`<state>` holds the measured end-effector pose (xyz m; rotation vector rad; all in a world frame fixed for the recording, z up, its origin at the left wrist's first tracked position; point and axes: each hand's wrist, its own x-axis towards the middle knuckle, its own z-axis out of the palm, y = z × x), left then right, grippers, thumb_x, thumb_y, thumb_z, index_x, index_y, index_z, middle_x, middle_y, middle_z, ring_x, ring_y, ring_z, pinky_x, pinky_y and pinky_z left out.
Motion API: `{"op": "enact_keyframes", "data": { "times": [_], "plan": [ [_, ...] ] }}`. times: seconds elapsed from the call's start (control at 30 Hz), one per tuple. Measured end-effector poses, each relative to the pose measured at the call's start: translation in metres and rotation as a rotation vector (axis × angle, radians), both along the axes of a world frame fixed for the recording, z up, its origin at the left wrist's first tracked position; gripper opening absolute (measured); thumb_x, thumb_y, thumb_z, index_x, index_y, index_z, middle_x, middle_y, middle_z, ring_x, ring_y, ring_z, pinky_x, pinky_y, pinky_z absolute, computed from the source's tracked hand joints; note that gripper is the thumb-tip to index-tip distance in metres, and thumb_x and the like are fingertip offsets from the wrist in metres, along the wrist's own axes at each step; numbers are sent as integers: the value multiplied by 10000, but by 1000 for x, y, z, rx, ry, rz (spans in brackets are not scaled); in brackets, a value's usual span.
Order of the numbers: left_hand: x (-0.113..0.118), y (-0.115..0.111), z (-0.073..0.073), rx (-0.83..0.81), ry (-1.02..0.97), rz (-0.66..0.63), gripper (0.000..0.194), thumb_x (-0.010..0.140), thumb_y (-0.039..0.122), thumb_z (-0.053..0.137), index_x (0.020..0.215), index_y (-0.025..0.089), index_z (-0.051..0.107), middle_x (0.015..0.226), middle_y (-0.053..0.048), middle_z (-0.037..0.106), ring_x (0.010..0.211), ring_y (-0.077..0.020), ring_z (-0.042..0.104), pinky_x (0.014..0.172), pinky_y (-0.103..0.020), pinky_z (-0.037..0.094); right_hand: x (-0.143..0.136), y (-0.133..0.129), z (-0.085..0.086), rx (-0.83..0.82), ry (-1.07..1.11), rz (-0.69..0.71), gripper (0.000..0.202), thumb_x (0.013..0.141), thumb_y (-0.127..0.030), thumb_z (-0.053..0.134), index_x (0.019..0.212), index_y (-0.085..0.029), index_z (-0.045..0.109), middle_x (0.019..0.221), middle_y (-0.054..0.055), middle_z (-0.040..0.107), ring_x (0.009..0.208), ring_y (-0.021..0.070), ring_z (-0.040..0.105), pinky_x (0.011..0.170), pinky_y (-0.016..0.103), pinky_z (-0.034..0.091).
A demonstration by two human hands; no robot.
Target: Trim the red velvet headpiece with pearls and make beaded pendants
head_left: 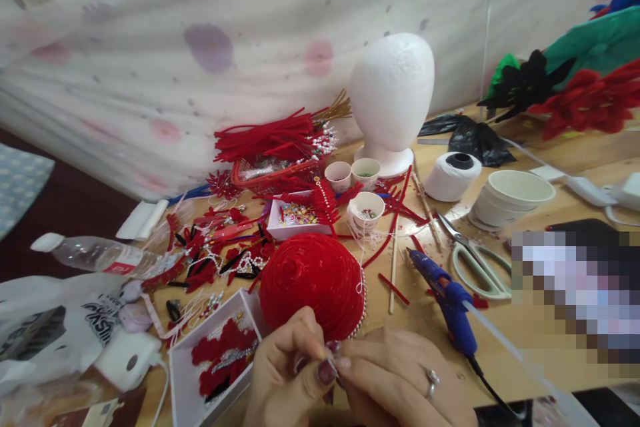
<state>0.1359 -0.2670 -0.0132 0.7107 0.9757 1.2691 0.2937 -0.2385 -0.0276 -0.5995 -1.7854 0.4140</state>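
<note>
Low in the head view, my left hand [295, 373] and my right hand [400, 373] meet with pinched fingertips. Whatever they hold between them is too small to make out. Just beyond them sits a round red hat-like piece [313, 280] with a coiled surface and white beads along its right edge. A white box [215, 360] holding red pieces and silver trim stands left of my left hand. To the right of my right hand lies a blue glue gun [445, 300]. Behind the red piece is a small white box [299, 220] of colourful beads.
A white foam head [393, 93] stands at the back beside a red basket [275, 177] with red stems. Paper cups [367, 210], a thread cone [453, 177], scissors [480, 267] and a white bucket [515, 200] are spread rightward. A plastic bottle [105, 255] lies left.
</note>
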Motion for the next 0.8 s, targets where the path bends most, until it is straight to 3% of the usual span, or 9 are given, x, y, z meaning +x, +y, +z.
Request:
{"op": "enact_keyframes", "data": {
  "times": [0.23, 0.33, 0.47, 0.6, 0.73, 0.8],
  "plan": [
    [-5, 1, 0, 113, 72, 27, 250, 745, 375, 835, 670, 192, 682, 652, 42, 434, 593, -79, 438, 547, -190, 381, -1, 2, 0, 50, -34, 5, 91, 953, -73, 594, 995, -103, 668, 813, 61, 773, 708, 131, 737, 633, 228, 594],
    [-13, 6, 17, 128, 122, 70, 280, 741, 367, 838, 642, 181, 653, 699, 34, 508, 608, -74, 510, 566, -179, 444, -1, 2, -1, 30, -45, -9, 116, 896, -34, 631, 974, -112, 668, 808, 55, 766, 703, 129, 734, 643, 221, 594],
    [-30, 13, 53, 54, 163, 133, 282, 702, 381, 861, 658, 174, 674, 890, 1, 673, 556, -59, 593, 490, -157, 521, 3, 3, 0, 8, -40, -32, 168, 857, -11, 633, 963, -140, 657, 842, 40, 772, 753, 112, 739, 702, 197, 590],
    [-39, 24, 83, 107, 154, 315, 282, 606, 298, 929, 673, 171, 686, 656, 49, 653, 582, -73, 673, 533, -91, 568, 10, 2, -6, -38, -73, -100, 167, 859, -25, 617, 933, -172, 645, 888, 38, 775, 815, 130, 742, 764, 239, 590],
    [-39, 33, 95, 259, 188, 529, 185, 701, 195, 867, 671, 168, 687, 646, 63, 697, 621, -57, 705, 567, -45, 562, 20, -3, -18, -58, -119, -159, 143, 876, -47, 618, 942, -173, 629, 899, 53, 761, 837, 170, 735, 771, 306, 590],
    [-36, 33, 93, 283, 238, 483, 164, 724, 192, 848, 661, 179, 697, 640, 62, 704, 626, -69, 710, 609, -85, 590, 25, -7, -23, -88, -135, -177, 137, 902, -53, 593, 949, -179, 620, 931, 64, 752, 866, 185, 730, 777, 320, 589]
  ]
}}
